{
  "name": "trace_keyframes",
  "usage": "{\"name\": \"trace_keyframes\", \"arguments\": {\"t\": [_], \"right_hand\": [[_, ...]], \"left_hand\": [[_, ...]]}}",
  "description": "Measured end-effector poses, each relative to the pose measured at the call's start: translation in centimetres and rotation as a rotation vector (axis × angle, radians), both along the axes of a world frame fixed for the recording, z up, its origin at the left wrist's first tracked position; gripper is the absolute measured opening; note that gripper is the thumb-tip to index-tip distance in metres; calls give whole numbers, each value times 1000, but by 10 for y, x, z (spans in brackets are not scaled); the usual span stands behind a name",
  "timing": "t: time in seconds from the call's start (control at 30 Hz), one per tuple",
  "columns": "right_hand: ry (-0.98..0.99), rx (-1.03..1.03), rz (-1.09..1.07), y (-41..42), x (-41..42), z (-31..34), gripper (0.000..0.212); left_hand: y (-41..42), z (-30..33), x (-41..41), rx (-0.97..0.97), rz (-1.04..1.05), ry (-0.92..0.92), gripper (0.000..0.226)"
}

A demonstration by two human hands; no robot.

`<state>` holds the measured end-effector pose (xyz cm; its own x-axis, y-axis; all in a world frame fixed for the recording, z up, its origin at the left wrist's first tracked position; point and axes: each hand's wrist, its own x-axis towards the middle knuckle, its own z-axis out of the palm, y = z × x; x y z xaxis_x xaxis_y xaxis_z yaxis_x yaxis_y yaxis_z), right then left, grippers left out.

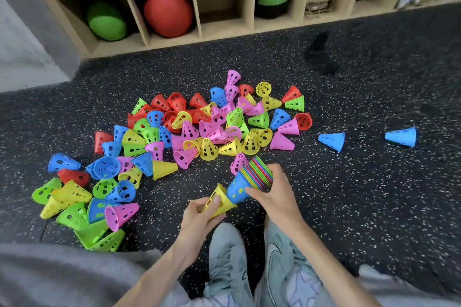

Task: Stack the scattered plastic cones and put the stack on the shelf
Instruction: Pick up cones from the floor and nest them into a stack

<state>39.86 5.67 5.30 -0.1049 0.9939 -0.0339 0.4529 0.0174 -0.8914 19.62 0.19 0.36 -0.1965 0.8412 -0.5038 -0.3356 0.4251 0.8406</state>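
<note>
A wooden shelf [249,30] of open cubbies runs along the far wall, well beyond both hands, with a red ball [169,13] and green balls in its compartments. On the speckled floor [374,182] between shelf and hands, the scattered cones [204,127] lie in a bright heap, spreading out past the left hand; two blue strays [333,141] rest apart, beyond the right hand. The right hand [273,194] curls around a many-coloured stack [252,179], held on its side with a blue cone's narrow tip pointing toward the left hand. The left hand [199,217] pinches a single yellow cone [219,203], its mouth turned to that tip and already partly over it. The step in hand appears to be seating this cone on the stack; it would go best with the two axes lined up and the yellow cone pushed straight on until snug, the stack gripped firmly so nothing slips loose.
</note>
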Motion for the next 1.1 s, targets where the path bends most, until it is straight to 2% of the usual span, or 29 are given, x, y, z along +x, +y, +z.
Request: {"name": "trace_keyframes", "arguments": {"t": [0.1, 0.23, 0.4, 0.6, 0.83, 0.9, 1.03, 1.1], "right_hand": [[-34, -57, 101, -5, -2, -10, 43], [-22, -86, 175, -7, -5, -15, 38], [-61, -79, 306, -1, 2, -18, 11], [-51, -139, 384, 20, 33, -8, 1], [-42, -244, 380, 58, 101, 8, 6], [-39, -301, 386, 71, 121, 15, 12], [-165, -314, 386, 103, 162, 20, 27], [-135, -321, 312, 116, 177, 16, 34]], "left_hand": [[-5, 2, 7, 22, -89, 92, 54], [-10, 3, 18, 45, -130, 73, 58], [-11, -5, 21, 159, -350, 217, 92], [3, -1, 54, 274, -480, 339, 100], [46, 1, 117, 358, -507, 416, 107], [59, -2, 135, 371, -530, 415, 107], [80, -3, 171, 389, -543, 423, 99], [90, -7, 189, 381, -530, 409, 96]]}}
